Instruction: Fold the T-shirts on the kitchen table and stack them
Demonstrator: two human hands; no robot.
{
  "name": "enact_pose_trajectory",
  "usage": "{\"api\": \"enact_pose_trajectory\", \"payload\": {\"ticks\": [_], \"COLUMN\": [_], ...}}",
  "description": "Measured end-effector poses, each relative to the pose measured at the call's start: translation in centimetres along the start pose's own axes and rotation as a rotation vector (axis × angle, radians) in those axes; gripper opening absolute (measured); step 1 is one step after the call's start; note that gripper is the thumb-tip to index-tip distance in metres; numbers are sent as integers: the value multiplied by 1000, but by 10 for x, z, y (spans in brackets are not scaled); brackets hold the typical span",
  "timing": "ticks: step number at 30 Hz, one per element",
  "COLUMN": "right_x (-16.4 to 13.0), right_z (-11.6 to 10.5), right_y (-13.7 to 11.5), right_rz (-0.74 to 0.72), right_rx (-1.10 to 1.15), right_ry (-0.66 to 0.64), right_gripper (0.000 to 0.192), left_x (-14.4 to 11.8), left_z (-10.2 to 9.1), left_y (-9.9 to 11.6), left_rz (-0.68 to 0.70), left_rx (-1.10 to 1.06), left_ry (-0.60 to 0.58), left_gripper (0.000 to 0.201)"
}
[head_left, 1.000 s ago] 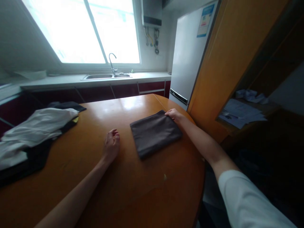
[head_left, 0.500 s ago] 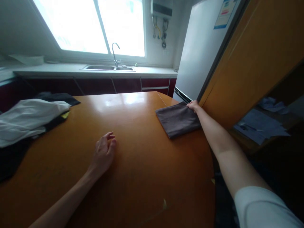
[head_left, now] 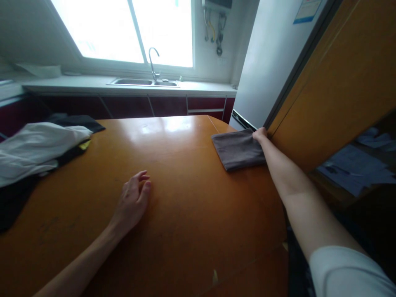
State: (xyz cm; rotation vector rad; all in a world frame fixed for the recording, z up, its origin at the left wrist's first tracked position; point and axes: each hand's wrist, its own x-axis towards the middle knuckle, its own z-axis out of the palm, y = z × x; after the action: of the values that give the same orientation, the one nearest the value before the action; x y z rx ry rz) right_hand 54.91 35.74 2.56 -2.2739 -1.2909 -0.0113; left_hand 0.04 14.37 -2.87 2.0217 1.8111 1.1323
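Observation:
A folded dark grey cloth (head_left: 237,150) lies flat near the far right edge of the wooden table (head_left: 185,206). Its far right corner is pinched by my right hand (head_left: 260,134), my arm stretched out along the table's right side. The fingertips there are partly hidden. My left hand (head_left: 133,196) is at the left middle of the table, thumb and fingers apart and loosely curved, holding nothing. I cannot tell whether it touches the tabletop.
At the left lies a heap of clothes, with a white garment (head_left: 46,142) over dark ones. A counter with a sink (head_left: 131,82) and tap runs below the window. To the right stand a fridge (head_left: 262,62), a wooden panel (head_left: 334,82) and a shelf with papers (head_left: 355,169).
The folded cloth and my right hand have shifted slightly right and away from me. My left hand stays almost still. The camera view has moved a little too.

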Motion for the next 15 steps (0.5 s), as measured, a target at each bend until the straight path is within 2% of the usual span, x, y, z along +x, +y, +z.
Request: {"api": "enact_pose_trajectory", "payload": {"ticks": [5, 9, 11, 15], "right_x": [-24, -64, -83, -102], "right_z": [-1, 9, 17, 28], "right_y": [-11, -39, -54, -66], "right_rz": [-1, -200, -255, -160], "right_rx": [-56, -84, -113, -143], "right_ry": [-52, -34, -73, -212], "right_gripper": [36, 41, 47, 64], "left_x": [1, 2, 3, 4], "left_z": [1, 1, 1, 2], "left_y": [-1, -1, -1, -1], "left_rz": [10, 16, 23, 35], "left_rx": [8, 10, 17, 25], "left_ry": [-3, -5, -9, 1], "left_gripper": [52, 54, 55, 54]}}
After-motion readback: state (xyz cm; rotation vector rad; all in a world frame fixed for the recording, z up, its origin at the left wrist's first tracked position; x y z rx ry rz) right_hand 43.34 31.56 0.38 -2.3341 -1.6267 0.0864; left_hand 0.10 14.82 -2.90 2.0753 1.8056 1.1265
